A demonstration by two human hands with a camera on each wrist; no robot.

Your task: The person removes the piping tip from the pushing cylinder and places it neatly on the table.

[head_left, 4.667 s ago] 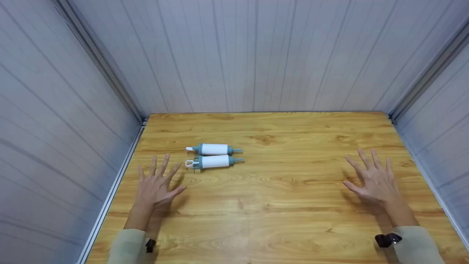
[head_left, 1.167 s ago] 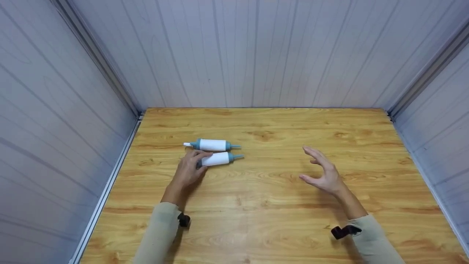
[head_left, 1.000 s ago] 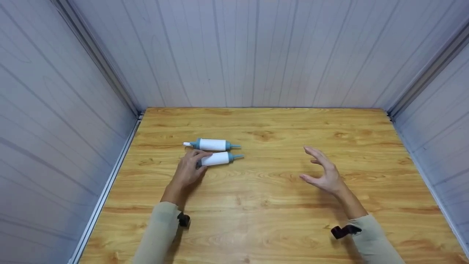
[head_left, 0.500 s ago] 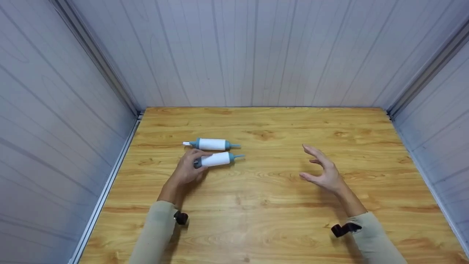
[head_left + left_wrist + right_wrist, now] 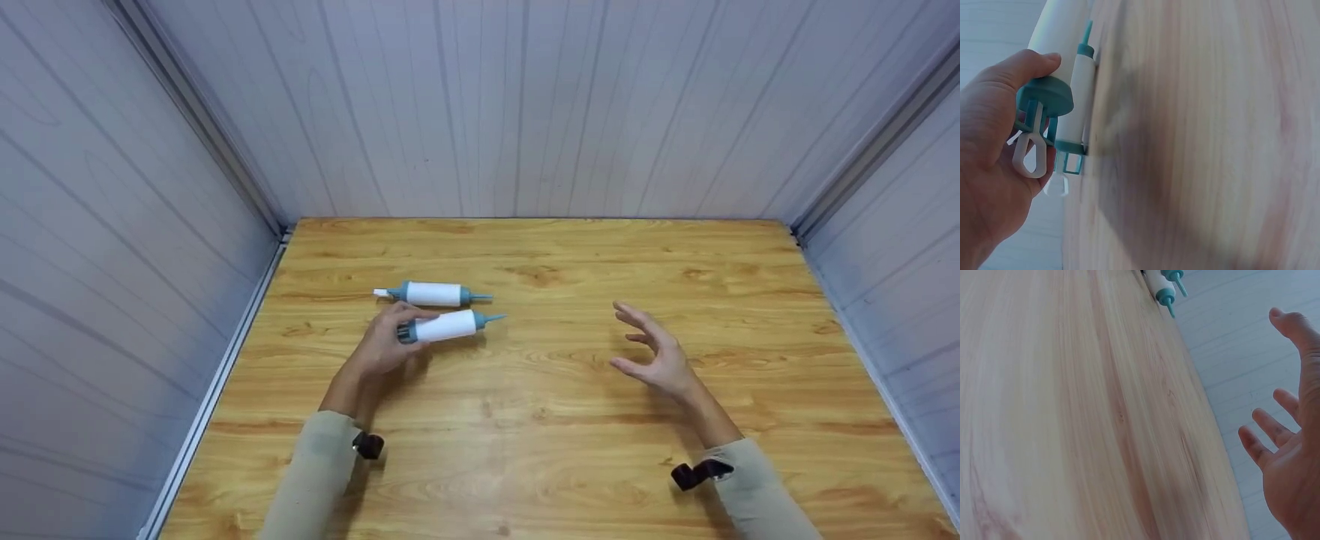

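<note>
My left hand (image 5: 381, 343) grips a white-barrelled syringe (image 5: 447, 325) near its rear end, thumb and fingers round the barrel. It is slightly off the table, its thin teal nozzle tilted up and to the right. Its teal collar and white ring handle (image 5: 1033, 160) show in the left wrist view. A similar second syringe (image 5: 433, 294) lies just behind it on the table, nozzle to the right. My right hand (image 5: 666, 364) hovers to the right, fingers and thumb apart, holding nothing. Both nozzles appear at the top of the right wrist view.
The wooden table (image 5: 555, 450) is bounded by a pale panel wall (image 5: 517, 112) at the back and similar walls at both sides. A metal rail (image 5: 217, 390) runs along the left edge. Each wrist carries a small black camera.
My left hand has come in from the left, taken hold of the nearer syringe and raised it slightly, nozzle tipping up. My right hand has moved left from the table's right side.
</note>
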